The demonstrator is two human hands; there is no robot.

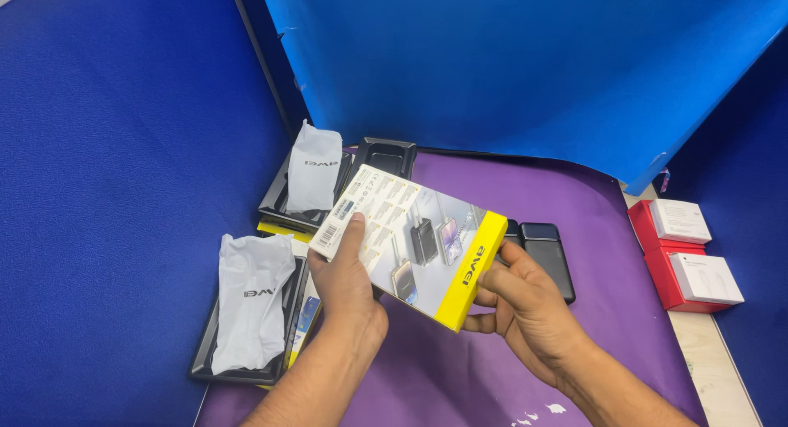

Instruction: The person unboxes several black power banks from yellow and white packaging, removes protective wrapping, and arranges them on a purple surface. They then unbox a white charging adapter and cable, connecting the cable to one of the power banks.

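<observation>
Both hands grip the box (pixel 406 245) above the purple mat (pixel 591 230): left hand (pixel 349 283) pinching its white end, right hand (pixel 525 300) its yellow end; a loose pinch could drop it onto the power bank (pixel 548 255).

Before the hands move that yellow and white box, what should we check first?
1. Left hand gripping the box: ok, thumb on its back face.
2. Right hand gripping the yellow end: ok.
3. Box shut: cannot tell.
4. Purple mat free beneath the box: cannot tell, box hides it.
5. Black power bank apart from the box: cannot tell, partly hidden behind it.
6. White pouch lying in its black tray: ok.
</observation>
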